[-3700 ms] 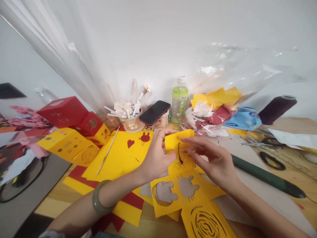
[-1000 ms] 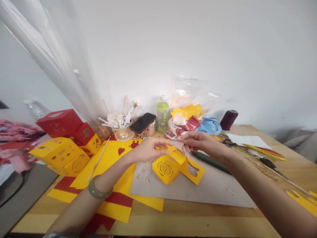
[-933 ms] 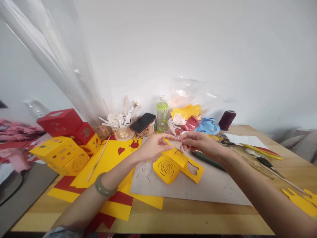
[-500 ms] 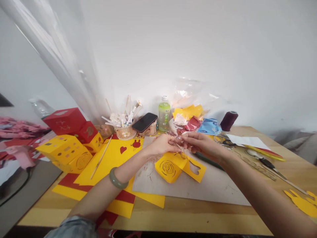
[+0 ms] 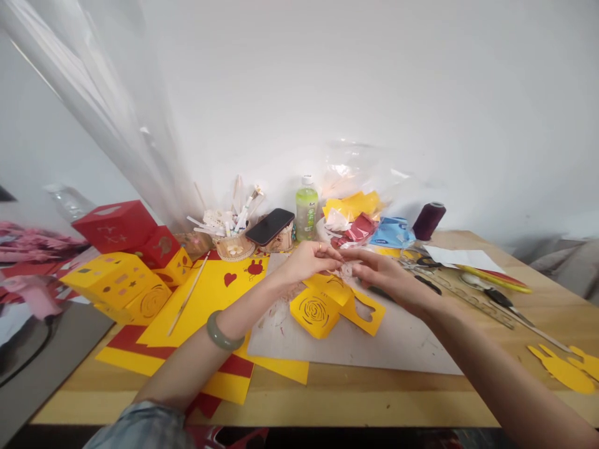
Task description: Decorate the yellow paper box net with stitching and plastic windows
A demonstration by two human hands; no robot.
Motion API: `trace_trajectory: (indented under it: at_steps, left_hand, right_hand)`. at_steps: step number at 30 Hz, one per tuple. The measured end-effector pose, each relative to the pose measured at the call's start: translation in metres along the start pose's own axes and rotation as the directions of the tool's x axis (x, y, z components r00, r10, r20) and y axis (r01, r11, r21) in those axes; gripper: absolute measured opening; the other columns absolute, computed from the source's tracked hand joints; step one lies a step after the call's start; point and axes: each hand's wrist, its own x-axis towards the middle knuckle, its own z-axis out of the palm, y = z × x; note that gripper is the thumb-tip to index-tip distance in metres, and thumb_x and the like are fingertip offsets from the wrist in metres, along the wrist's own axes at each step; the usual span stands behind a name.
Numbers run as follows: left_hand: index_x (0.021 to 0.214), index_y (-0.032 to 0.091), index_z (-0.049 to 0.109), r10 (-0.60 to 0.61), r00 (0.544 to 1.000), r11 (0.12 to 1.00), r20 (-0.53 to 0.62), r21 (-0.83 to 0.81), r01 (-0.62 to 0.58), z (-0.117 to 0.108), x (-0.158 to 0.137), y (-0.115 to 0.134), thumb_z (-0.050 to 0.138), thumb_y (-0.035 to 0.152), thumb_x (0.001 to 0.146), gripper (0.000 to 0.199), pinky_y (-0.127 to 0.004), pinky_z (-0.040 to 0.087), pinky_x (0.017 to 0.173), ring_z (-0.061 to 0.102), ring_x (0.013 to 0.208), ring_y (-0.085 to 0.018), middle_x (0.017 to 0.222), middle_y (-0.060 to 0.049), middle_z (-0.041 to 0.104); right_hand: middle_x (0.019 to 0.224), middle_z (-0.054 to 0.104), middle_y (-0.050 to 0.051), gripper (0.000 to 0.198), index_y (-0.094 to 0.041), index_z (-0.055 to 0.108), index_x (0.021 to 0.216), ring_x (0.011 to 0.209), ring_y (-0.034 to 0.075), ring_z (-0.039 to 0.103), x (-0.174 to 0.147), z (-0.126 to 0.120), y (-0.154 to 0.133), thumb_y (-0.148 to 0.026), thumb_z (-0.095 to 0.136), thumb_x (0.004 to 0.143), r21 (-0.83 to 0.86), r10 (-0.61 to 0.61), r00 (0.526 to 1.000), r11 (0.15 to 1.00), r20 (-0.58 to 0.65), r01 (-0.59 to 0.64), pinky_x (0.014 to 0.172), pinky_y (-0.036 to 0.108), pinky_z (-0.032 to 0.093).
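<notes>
My left hand (image 5: 312, 260), with a ring and a green bangle on the wrist, has its fingers pinched together above the work mat. Facing it, my right hand (image 5: 390, 277) is closed too, its fingertips meeting those of the left. A small pale, see-through bit (image 5: 345, 270) shows between the fingers; its kind is too unclear to name. Just below both hands sits a yellow paper box (image 5: 316, 313) with a cut rose pattern. A yellow flap (image 5: 366, 315) with a cut-out hole spreads from its right side. Part of the box is hidden by the hands.
Yellow sheets (image 5: 187, 305) and stacked red and yellow boxes (image 5: 116, 227) lie left. Behind stand a pen basket (image 5: 231, 245), phone (image 5: 270, 226), green bottle (image 5: 306, 209) and purple thread spool (image 5: 429, 221). A glue gun (image 5: 35, 293), scissors (image 5: 428, 262) and grey mat (image 5: 384, 355) are around.
My right hand's fingers have shifted slightly, and a pale bit now shows below the joined fingertips. The whole view has moved a little; the yellow box stays on the mat.
</notes>
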Motion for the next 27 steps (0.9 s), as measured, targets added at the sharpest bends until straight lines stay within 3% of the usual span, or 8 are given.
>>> trace_trajectory:
  at_steps: [3,7,14,21,27]
  left_hand:
    - [0.072,0.012,0.066,0.04,0.999,0.999,-0.009,0.019,-0.04,0.001,0.002,0.003,0.065,0.008,0.067,0.007,-0.018,0.043,0.058,0.056,0.061,-0.006,0.068,0.0,0.063]
    - [0.074,0.012,0.066,0.08,0.996,0.997,-0.033,0.021,-0.079,0.002,0.002,0.008,0.067,0.014,0.066,0.008,-0.017,0.041,0.053,0.054,0.06,-0.007,0.067,0.0,0.062]
    - [0.075,0.011,0.06,0.07,0.994,0.997,-0.087,-0.026,-0.073,0.003,-0.002,0.016,0.06,0.014,0.073,0.004,-0.018,0.043,0.052,0.056,0.058,-0.007,0.072,-0.004,0.065]
    - [0.078,0.014,0.05,0.013,0.998,0.996,-0.061,-0.082,-0.018,0.0,-0.006,0.015,0.051,0.016,0.08,0.003,-0.016,0.036,0.043,0.051,0.043,-0.006,0.057,-0.002,0.064]
    - [0.076,0.015,0.052,0.087,0.993,0.984,-0.079,-0.152,-0.098,-0.007,-0.004,0.008,0.055,0.016,0.076,0.003,-0.015,0.026,0.039,0.04,0.039,-0.002,0.046,0.007,0.048]
  right_hand:
    - [0.091,0.064,0.003,0.029,-0.022,0.069,0.09,0.08,0.016,0.055,0.0,0.003,0.0,-0.042,0.069,0.07,-0.011,-0.014,1.0,1.0,0.023,0.014,0.068,0.027,0.041]
    - [0.074,0.06,0.0,0.025,-0.02,0.069,0.081,0.062,0.01,0.046,0.0,0.001,0.004,-0.044,0.065,0.072,-0.024,0.001,1.0,1.0,-0.027,-0.001,0.054,0.025,0.033]
    - [0.07,0.061,0.0,0.026,-0.02,0.07,0.078,0.058,0.009,0.044,-0.001,-0.001,0.012,-0.045,0.068,0.07,-0.004,0.026,0.998,1.0,-0.061,-0.027,0.053,0.025,0.031]
    - [0.085,0.068,0.003,0.024,-0.024,0.072,0.076,0.082,0.018,0.056,0.001,-0.001,0.01,-0.047,0.07,0.067,0.048,-0.004,0.995,0.999,-0.1,0.009,0.072,0.03,0.041]
    - [0.086,0.068,0.002,0.022,-0.024,0.071,0.073,0.088,0.018,0.055,0.001,-0.006,0.015,-0.045,0.071,0.067,0.07,0.025,0.994,0.997,-0.109,-0.018,0.082,0.031,0.038]
